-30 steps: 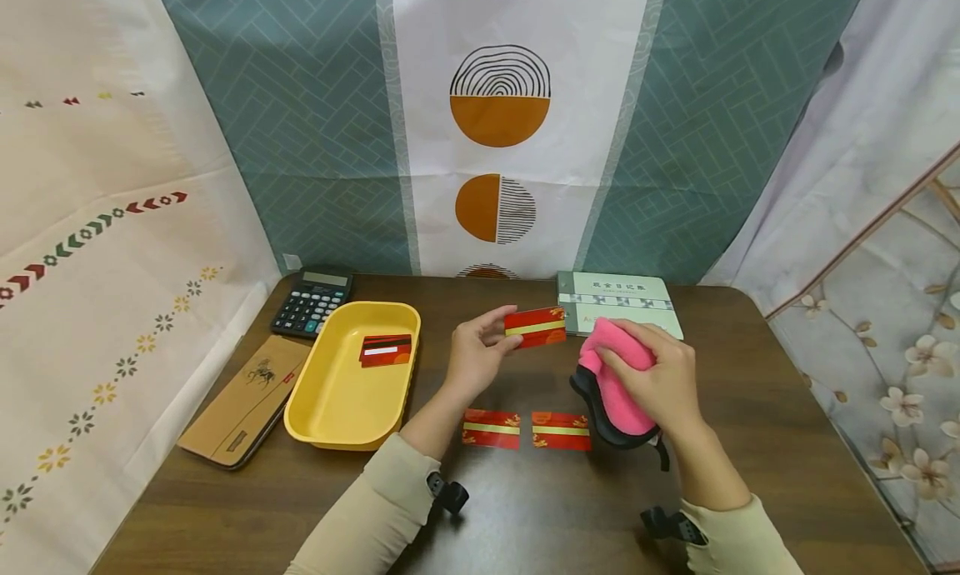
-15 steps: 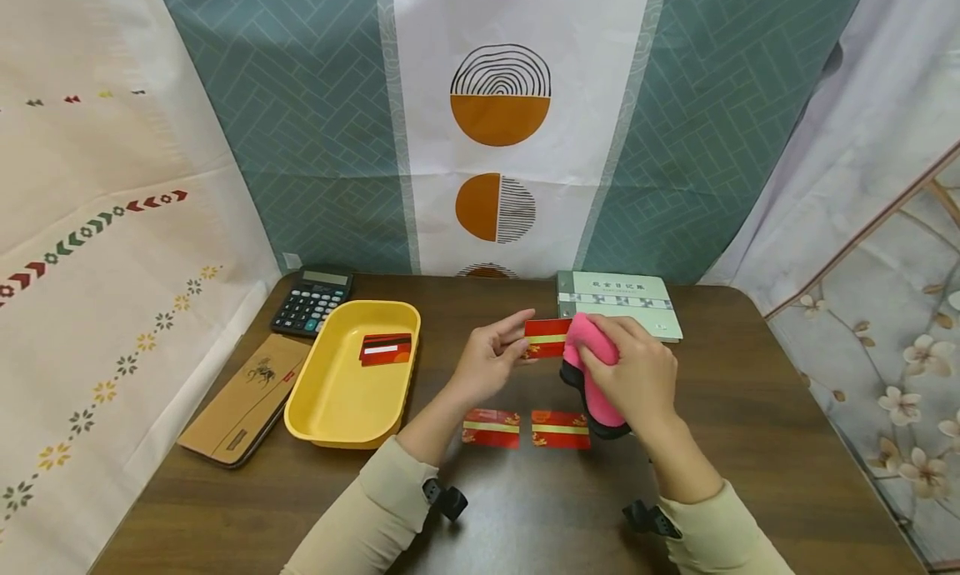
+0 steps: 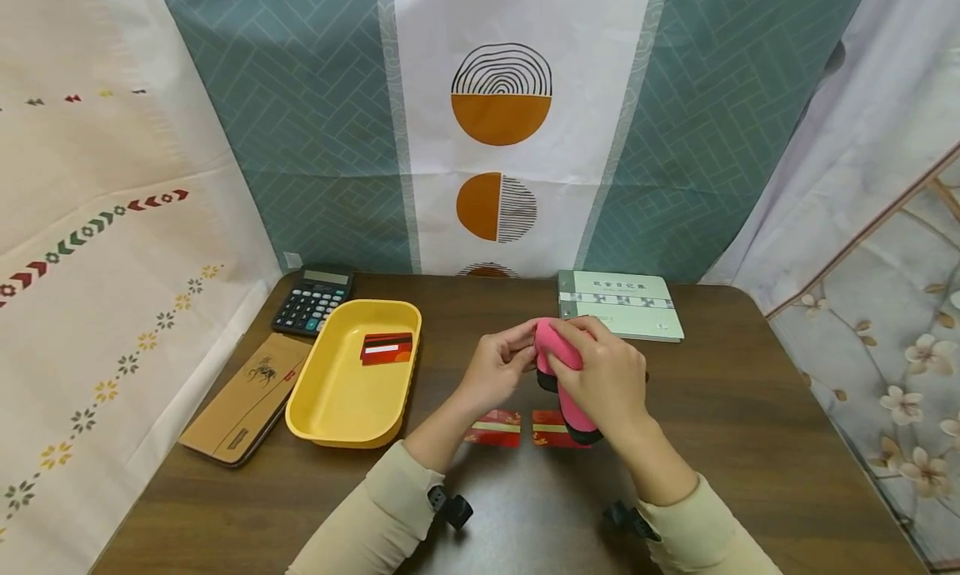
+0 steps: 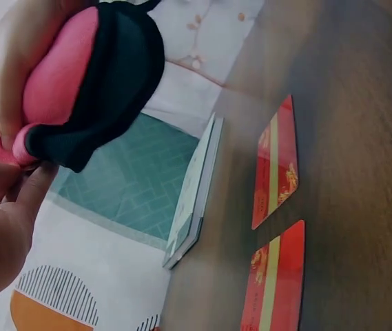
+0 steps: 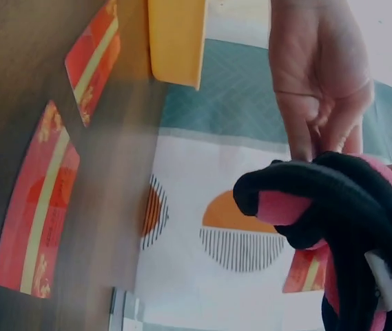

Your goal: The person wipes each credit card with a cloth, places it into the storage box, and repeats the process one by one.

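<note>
In the head view my left hand (image 3: 491, 371) pinches the edge of a red bank card, raised above the table. My right hand (image 3: 606, 379) grips a folded pink cloth with black edging (image 3: 576, 415), which is wrapped over the card right at the left fingertips. Most of the held card is hidden; in the right wrist view a corner of the red card (image 5: 306, 271) sticks out from the cloth's folds. Below the hands, two more red cards with a yellow stripe, a left one (image 3: 495, 433) and a right one (image 3: 551, 430), lie side by side.
To the left stands a yellow tray (image 3: 322, 412) with a few red cards (image 3: 386, 350) in it. A tan wallet (image 3: 243, 400) and a black calculator (image 3: 311, 302) lie beyond it. At the back right is a pale green ledger book (image 3: 630, 308) on the brown table (image 3: 750, 442).
My right hand has moved left with the cloth and brought it over the card. My left hand has shifted slightly right, and the held card is now mostly covered.
</note>
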`<state>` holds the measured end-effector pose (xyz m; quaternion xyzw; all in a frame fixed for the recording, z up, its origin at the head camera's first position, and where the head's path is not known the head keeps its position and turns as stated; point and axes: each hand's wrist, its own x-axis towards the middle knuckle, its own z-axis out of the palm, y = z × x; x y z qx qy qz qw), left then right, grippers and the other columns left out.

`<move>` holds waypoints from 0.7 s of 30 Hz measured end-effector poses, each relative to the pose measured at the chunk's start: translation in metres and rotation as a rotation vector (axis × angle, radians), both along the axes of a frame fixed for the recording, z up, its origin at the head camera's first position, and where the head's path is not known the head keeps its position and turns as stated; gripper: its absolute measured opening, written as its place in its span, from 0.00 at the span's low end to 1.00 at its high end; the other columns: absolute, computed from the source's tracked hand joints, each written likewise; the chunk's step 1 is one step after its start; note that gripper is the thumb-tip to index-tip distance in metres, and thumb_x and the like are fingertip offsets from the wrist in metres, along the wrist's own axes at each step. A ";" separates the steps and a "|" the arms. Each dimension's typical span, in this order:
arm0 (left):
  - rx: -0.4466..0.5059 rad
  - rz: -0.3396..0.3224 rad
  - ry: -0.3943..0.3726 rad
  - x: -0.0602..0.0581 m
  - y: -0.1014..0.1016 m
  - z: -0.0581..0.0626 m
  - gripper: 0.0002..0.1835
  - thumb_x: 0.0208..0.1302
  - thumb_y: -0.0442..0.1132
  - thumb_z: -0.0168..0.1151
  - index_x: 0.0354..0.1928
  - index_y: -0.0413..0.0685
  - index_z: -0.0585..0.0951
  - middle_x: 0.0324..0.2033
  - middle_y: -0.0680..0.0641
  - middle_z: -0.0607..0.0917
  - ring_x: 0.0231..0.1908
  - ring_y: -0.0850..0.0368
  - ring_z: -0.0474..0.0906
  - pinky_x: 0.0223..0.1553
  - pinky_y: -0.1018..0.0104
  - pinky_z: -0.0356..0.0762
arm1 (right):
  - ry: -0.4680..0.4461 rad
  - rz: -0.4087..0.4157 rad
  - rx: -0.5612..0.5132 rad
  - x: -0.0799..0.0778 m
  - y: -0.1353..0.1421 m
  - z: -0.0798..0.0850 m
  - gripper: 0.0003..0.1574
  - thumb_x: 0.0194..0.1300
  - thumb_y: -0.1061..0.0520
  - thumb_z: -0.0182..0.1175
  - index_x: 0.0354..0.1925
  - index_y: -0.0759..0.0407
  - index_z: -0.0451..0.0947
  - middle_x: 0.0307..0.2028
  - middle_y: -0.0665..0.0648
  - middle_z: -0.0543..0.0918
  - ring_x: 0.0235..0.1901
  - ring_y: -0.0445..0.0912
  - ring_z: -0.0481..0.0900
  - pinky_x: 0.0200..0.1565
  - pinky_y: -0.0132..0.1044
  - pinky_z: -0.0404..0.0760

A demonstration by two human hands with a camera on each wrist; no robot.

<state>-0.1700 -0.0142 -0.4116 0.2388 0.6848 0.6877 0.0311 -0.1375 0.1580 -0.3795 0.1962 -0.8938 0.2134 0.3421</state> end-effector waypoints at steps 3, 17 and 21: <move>0.003 0.016 0.008 0.000 -0.001 0.002 0.23 0.72 0.22 0.53 0.68 0.35 0.74 0.56 0.34 0.83 0.53 0.45 0.83 0.50 0.61 0.84 | -0.012 0.020 0.044 0.003 -0.001 -0.002 0.29 0.45 0.55 0.82 0.49 0.56 0.88 0.41 0.57 0.86 0.26 0.53 0.83 0.23 0.46 0.82; 0.048 0.004 -0.014 0.002 -0.007 -0.003 0.23 0.71 0.20 0.53 0.66 0.33 0.74 0.55 0.31 0.82 0.52 0.38 0.83 0.48 0.51 0.84 | -0.080 -0.097 -0.041 -0.003 0.027 -0.003 0.28 0.49 0.55 0.80 0.50 0.57 0.87 0.40 0.60 0.87 0.29 0.56 0.84 0.25 0.49 0.82; -0.015 -0.002 0.008 0.004 -0.002 -0.003 0.23 0.72 0.22 0.54 0.67 0.34 0.74 0.55 0.33 0.83 0.49 0.44 0.85 0.49 0.56 0.84 | -0.037 -0.024 -0.013 0.002 0.011 -0.004 0.28 0.48 0.55 0.80 0.50 0.58 0.87 0.39 0.59 0.86 0.26 0.54 0.83 0.23 0.47 0.82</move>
